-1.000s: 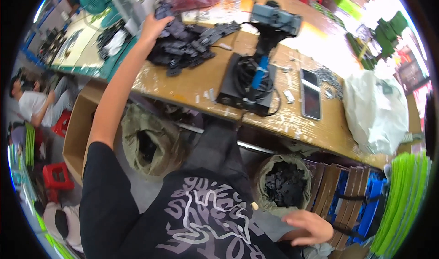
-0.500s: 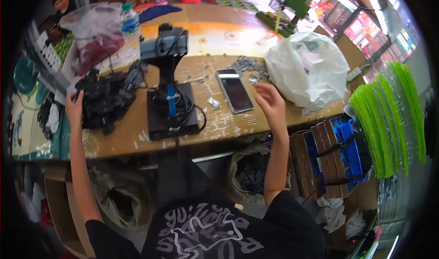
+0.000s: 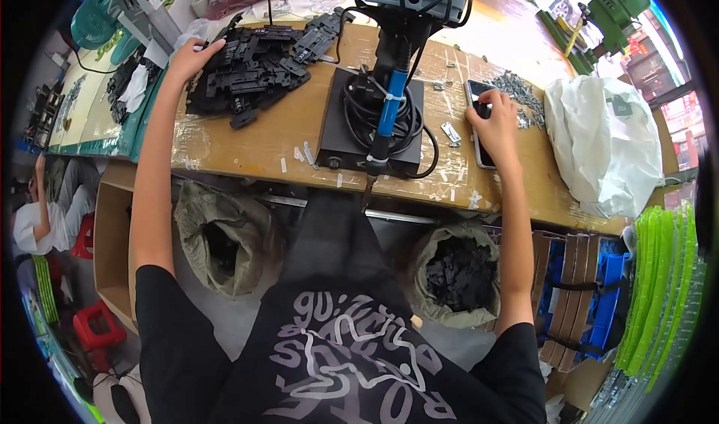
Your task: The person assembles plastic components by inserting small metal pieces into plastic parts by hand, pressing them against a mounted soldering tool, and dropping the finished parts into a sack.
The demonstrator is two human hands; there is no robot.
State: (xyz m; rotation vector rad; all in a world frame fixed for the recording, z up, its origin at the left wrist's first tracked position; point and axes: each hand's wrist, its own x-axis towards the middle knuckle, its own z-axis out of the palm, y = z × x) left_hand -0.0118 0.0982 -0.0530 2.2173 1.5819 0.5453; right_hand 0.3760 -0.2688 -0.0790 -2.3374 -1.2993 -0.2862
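On the left of the table, my left hand (image 3: 193, 59) is at the edge of a pile of black plastic parts (image 3: 258, 72). Its thumb and fingers close around a black part at the pile's edge, partly out of sight. My right hand (image 3: 497, 124) hangs over a phone (image 3: 485, 154) and covers much of it. Those fingers are curled together, and what they hold, if anything, is hidden. Beyond it lies a heap of small grey metal pieces (image 3: 517, 91). A few loose metal pieces (image 3: 451, 133) rest left of the phone.
Between my hands stands a black-based device (image 3: 329, 143) with coiled cables and a blue-handled tool (image 3: 390, 109). A white plastic bag (image 3: 603, 147) sits at the right. Below the table edge are two sacks, the right sack (image 3: 431, 304) holding black parts. A green hand press (image 3: 610, 19) stands far right.
The view has shifted, so the table things appear further right. My left hand has moved from beside the pile onto its edge. My right hand has come from beside the phone to over it.
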